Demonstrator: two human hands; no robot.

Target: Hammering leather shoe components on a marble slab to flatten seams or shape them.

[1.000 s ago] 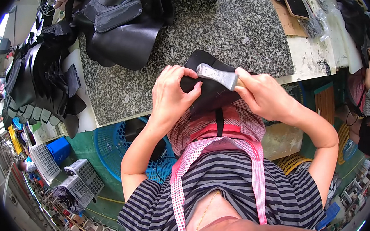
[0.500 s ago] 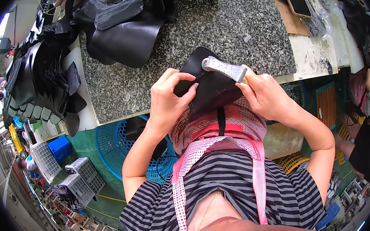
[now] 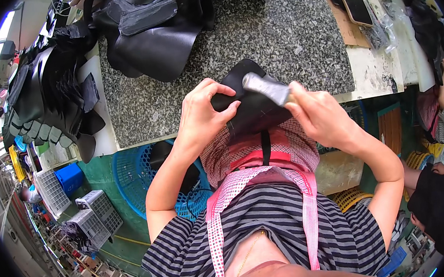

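Since a second ago I have tilted the grey tool (image 3: 266, 88), gripped in my closed right hand (image 3: 319, 115), toward ten o'clock across the black leather piece (image 3: 254, 109), which my left hand (image 3: 203, 114) pinches at the granite table (image 3: 298, 42) edge, so the rubbing stroke advances.

I see a black piece (image 3: 254, 109) of matt, leather-like sheet pinched in my left hand (image 3: 206, 113), at the near edge of the speckled granite slab (image 3: 287, 38) — polished stone, grey and grainy. My right hand (image 3: 320, 114) grips a dull grey metal tool (image 3: 266, 87) over the piece. At the slab's far edge lie more black pieces (image 3: 155, 33), smooth with a faint sheen. Below the slab — a blue plastic basket (image 3: 140, 172), latticed.
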